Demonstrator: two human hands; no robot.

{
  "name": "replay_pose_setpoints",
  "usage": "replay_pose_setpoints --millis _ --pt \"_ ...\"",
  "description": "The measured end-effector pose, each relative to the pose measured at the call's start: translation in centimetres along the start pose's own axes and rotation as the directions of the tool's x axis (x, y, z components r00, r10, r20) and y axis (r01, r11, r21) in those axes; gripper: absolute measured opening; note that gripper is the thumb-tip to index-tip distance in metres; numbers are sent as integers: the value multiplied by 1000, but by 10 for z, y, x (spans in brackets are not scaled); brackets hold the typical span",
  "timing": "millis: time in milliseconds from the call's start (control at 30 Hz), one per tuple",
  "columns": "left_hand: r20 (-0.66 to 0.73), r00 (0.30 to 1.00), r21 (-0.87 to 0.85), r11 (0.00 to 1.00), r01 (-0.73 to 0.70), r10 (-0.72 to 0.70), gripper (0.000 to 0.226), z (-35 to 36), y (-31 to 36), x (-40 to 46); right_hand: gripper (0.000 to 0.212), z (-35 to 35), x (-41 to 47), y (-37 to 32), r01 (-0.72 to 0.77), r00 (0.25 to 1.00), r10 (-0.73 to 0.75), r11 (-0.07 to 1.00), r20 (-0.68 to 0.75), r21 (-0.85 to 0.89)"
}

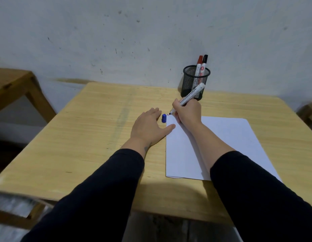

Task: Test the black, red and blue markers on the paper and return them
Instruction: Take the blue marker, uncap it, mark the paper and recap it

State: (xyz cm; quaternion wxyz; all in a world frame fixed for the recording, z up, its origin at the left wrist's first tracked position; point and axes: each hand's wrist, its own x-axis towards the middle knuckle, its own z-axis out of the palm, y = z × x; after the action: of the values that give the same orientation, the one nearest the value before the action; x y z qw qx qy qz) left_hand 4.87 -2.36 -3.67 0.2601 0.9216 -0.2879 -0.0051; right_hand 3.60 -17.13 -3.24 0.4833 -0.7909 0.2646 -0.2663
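My right hand (187, 111) grips an uncapped white-bodied marker (192, 95), its tip touching the far left corner of the white paper (221, 137), where small red and dark strokes show. The marker's blue cap (163, 118) stands on the table just left of that corner. My left hand (149, 127) lies flat on the table, fingers apart, thumb resting on the paper's left edge. The red marker (199, 64) and the black marker (204, 64) stand capped in the black mesh cup (188, 82) behind my right hand.
The light wooden table (92, 137) stands against a grey wall. A wooden stool or bench (13, 88) sits to the left, and another piece of wooden furniture (309, 110) shows at the right edge.
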Motion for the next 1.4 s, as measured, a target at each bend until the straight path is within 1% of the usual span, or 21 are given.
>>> replay_pose_setpoints --millis 133,267,367,467,500,567,633,667,733,800,833,867,967,1000,1033,1067,1100,1133,1167,1300,1400 --pt "7 1000 5 1000 8 -8 82 0 1 0 39 0 1 0 -5 1000 5 1000 6 -13" --pt "9 1000 6 1000 15 -15 82 -1 2 -1 32 -2 -1 -2 -12 1000 12 1000 1 -21" --pt "8 1000 17 1000 21 -21 82 -1 3 -1 30 -6 -2 -5 -77 996 82 989 -31 130" --pt "3 1000 27 999 25 -25 82 -3 4 -2 28 -13 -6 -11 -157 986 168 947 -14 279" --pt "4 1000 6 1000 23 -23 82 -3 4 -3 28 -16 -7 -13 -187 981 196 928 5 322" --pt "16 1000 -97 995 6 -4 83 -6 5 -7 24 -22 -9 -16 -239 970 236 889 56 391" --pt "4 998 -163 985 -60 62 75 -11 5 -7 17 -32 -7 -20 -259 966 234 877 110 405" --pt "-20 994 -134 985 -107 105 67 -15 6 -6 15 -38 -6 -23 -256 966 219 884 137 392" --pt "-64 980 21 982 -188 189 49 -21 7 -1 13 -51 -4 -26 -227 970 178 907 165 356" --pt "-53 964 176 953 -248 260 34 -24 7 4 13 -62 -5 -26 -201 976 156 915 152 351" --pt "-35 962 201 945 -258 270 28 -25 8 4 11 -67 -5 -24 -198 978 157 910 140 365" --pt "-19 966 184 951 -249 257 23 -24 9 4 9 -72 -7 -24 -202 978 163 900 133 386" --pt "-1 988 79 984 -157 158 13 -23 12 1 8 -83 -14 -22 -216 976 175 860 130 462" --pt "-37 993 -6 994 -110 109 11 -24 13 0 6 -86 -17 -23 -210 977 168 859 131 467" --pt "-81 996 -151 987 -47 36 9 -27 17 0 5 -89 -18 -25 -201 979 157 854 129 480" --pt "-126 991 -329 944 -4 -40 9 -32 22 0 3 -93 -20 -30 -195 980 149 844 132 499" --pt "-167 981 -491 871 8 -103 11 -38 28 2 1 -97 -21 -35 -195 980 142 825 140 530" --pt "-195 971 -603 798 -8 -138 13 -45 35 4 3 -102 -22 -42 -193 980 130 805 151 561" --pt "-208 967 -671 741 -31 -149 16 -53 42 7 5 -107 -23 -49 -183 981 106 786 163 590" --pt "-230 968 -794 596 -125 -103 17 -82 68 14 11 -123 -28 -76 -121 982 -13 730 191 672" --pt "-240 968 -815 558 -159 -74 12 -89 80 12 12 -132 -35 -91 -98 977 -64 710 203 697"
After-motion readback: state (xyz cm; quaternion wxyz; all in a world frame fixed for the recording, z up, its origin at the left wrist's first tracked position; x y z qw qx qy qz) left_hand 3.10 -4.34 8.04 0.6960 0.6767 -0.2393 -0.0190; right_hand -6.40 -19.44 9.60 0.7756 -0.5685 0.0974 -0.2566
